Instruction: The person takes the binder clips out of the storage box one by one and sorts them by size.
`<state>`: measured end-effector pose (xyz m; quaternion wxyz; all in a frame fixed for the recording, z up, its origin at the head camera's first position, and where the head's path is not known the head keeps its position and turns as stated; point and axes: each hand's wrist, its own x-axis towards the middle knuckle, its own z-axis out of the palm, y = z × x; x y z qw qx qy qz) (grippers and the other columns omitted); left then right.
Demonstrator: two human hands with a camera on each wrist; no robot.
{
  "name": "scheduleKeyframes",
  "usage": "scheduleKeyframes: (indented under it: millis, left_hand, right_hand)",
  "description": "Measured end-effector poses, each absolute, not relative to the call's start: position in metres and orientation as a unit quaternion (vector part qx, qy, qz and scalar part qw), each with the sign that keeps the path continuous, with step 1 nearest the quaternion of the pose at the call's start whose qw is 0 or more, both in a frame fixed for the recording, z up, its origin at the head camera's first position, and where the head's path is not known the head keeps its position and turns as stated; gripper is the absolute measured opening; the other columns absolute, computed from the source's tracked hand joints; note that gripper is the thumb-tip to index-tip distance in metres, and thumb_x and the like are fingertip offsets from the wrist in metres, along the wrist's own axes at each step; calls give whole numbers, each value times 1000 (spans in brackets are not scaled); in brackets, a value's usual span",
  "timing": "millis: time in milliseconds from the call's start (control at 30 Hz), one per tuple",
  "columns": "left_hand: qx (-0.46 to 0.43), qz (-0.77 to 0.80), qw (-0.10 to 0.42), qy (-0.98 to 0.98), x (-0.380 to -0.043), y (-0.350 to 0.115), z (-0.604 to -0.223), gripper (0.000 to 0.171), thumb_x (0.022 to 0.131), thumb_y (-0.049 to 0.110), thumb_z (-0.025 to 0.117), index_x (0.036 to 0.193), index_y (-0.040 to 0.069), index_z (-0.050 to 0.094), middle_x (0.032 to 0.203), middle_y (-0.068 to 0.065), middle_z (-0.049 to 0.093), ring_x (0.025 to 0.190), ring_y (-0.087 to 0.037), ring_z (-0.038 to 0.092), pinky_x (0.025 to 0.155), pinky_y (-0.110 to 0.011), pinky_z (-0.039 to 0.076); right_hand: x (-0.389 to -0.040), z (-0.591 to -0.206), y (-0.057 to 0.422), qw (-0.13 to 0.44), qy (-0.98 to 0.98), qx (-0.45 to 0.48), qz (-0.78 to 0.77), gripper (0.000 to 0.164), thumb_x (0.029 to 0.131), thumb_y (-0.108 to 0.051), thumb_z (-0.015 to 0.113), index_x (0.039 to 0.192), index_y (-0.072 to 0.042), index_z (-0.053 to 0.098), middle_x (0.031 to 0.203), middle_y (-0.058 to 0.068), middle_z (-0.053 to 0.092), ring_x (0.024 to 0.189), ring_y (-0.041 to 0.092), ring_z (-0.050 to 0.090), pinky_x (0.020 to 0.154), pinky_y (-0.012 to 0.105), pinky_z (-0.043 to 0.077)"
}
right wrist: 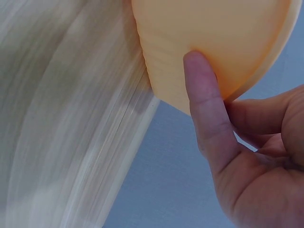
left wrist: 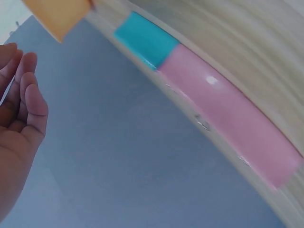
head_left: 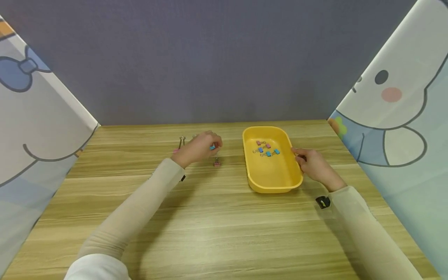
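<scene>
Head view: your left hand (head_left: 199, 147) hangs over the wood-grain table (head_left: 210, 225), fingers bent, with a blue patch showing between them; whether they pinch a clip you cannot tell. A small pink binder clip (head_left: 217, 164) lies on the table, just on your side of that hand. Your right hand (head_left: 315, 165) grips the right rim of the yellow tray (head_left: 271, 177), in which five binder clips (head_left: 268, 154), pink and blue, lie near one another. Left wrist view: a teal binder clip (left wrist: 146, 40) and a larger pink one (left wrist: 228, 114) appear side by side on the table. Right wrist view: your thumb (right wrist: 204, 90) presses the tray's outer wall, and another finger meets its rim.
</scene>
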<state>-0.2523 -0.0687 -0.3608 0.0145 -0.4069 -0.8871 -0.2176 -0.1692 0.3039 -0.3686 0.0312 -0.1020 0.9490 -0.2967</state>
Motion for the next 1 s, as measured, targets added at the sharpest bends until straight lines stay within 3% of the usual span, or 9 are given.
scheduleKeyframes:
  millis: [233, 467, 1000]
  left_hand:
    - [-432, -221, 47, -873, -249, -42, -353, 6, 89, 12, 65, 95, 10, 66, 91, 1, 61, 86, -18, 56, 75, -28, 46]
    - [-426, -235, 42, -873, -251, -19, -346, 14, 91, 11, 61, 104, 10, 66, 96, 2, 63, 86, -11, 56, 75, -25, 46]
    - [-476, -226, 9, -850, -261, 29, -350, 18, 89, 13, 66, 107, 13, 65, 106, 1, 61, 97, -15, 57, 83, -25, 45]
  right_hand:
    - [-167, -367, 306, 32, 951, -97, -293, 39, 98, 1, 45, 136, 10, 42, 63, 6, 54, 50, 18, 45, 43, 26, 37]
    - [-169, -370, 303, 19, 953, -99, -285, 38, 96, 1, 47, 134, 9, 46, 60, 5, 52, 49, 17, 42, 43, 25, 36]
    - [-171, -372, 306, 22, 951, -110, -290, 39, 97, 3, 45, 135, 9, 43, 65, 6, 54, 49, 18, 43, 42, 26, 37]
